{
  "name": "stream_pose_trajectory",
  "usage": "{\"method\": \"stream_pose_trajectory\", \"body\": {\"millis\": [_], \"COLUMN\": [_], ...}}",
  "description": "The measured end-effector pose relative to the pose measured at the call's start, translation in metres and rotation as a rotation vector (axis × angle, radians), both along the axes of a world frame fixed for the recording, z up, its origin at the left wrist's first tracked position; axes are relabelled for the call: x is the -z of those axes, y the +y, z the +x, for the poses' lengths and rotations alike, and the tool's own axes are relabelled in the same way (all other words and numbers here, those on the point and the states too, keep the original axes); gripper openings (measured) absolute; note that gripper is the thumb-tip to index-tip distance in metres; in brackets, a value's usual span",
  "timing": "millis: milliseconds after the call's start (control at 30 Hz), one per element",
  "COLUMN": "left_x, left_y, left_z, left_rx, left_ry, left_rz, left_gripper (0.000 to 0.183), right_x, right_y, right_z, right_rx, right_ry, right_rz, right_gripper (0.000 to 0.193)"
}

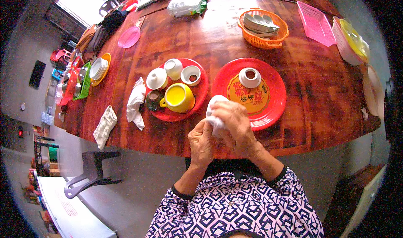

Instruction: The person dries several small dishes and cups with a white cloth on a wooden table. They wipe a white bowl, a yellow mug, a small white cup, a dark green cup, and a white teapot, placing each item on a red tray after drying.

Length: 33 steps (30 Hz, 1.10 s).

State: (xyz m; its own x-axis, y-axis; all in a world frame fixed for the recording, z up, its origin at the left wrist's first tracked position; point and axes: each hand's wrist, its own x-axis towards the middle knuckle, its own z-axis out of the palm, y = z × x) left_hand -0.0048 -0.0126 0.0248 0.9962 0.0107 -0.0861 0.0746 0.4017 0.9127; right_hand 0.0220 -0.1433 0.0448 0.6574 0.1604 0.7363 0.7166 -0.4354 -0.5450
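In front of my body, both hands are closed around a bunched white cloth (216,124); whether a small cup is wrapped in it is hidden. My left hand (200,142) pinches its lower left side, while my right hand (236,119) covers it from above. Just beyond my right hand lies a red plate (275,99) with a white cup (250,78) upside down near its far side. To the left, a red tray (203,76) bears a yellow mug (179,98), a lidded white pot (157,78), two white cups (173,69) and a small dark jar (154,99).
Two white cloths (136,104) lie on the wooden table (201,41) at left. Farther off are an orange basket (263,41) of white spoons, a pink basket (315,23), stacked saucers (98,68) and a green basket (83,82). A grey chair (94,171) stands below left.
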Motion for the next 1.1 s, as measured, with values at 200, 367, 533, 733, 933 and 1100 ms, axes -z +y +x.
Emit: {"method": "stream_pose_trajectory", "body": {"millis": [200,367,533,733,933,1100], "left_x": [-0.006,-0.001,-0.006,0.011,0.021,0.002], "left_y": [-0.006,-0.011,-0.015,-0.019,-0.012,-0.003], "left_z": [-0.003,0.001,0.013,0.022,0.026,0.031], "left_rx": [0.033,0.006,-0.093,-0.103,-0.025,0.125], "left_ry": [0.016,0.112,0.171,0.173,0.268,0.27], "left_rz": [0.119,-0.112,-0.238,-0.297,-0.501,-0.538], "left_gripper": [0.031,0.027,0.029,0.023,0.032,0.042], "right_x": [0.011,0.044,0.051,0.038,0.062,0.067], "right_y": [-0.016,-0.017,-0.009,0.011,-0.016,-0.042], "right_z": [0.018,0.013,-0.013,-0.031,-0.024,-0.024], "right_rx": [-0.066,0.083,0.212,0.247,0.096,0.228], "right_ry": [0.574,0.596,0.314,-0.04,-0.103,0.235], "right_rz": [0.509,0.583,0.362,-0.107,-0.078,0.091], "right_gripper": [0.021,0.023,0.029,0.026,0.026,0.027]}}
